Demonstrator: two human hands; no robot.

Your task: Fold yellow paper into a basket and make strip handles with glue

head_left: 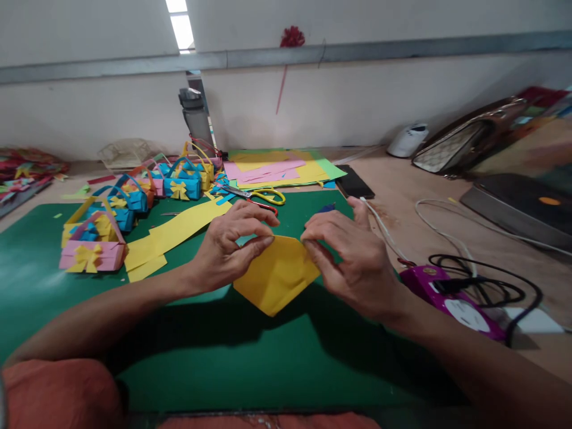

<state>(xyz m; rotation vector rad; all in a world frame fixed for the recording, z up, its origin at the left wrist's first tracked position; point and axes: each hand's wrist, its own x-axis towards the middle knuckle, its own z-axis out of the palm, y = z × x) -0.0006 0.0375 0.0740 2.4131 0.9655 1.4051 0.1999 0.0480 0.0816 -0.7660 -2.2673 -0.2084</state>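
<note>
A folded piece of yellow paper (277,277) hangs between my hands above the green mat (268,363), one corner pointing down toward me. My left hand (236,241) pinches its upper left edge between thumb and fingers. At the upper right edge, my right hand (348,256) pinches the same paper, its fingers curled. Behind the hands lie scissors (268,196) with yellow and red handles. Yellow paper strips (174,235) lie on the mat to the left of my left hand.
Several small paper baskets (93,253) with bows stand at the left. Coloured paper sheets (277,170) are stacked at the back, beside a dark phone (355,182). To the right are a purple power strip (451,298) with cables and a bag (469,137). A bottle (196,116) stands by the wall.
</note>
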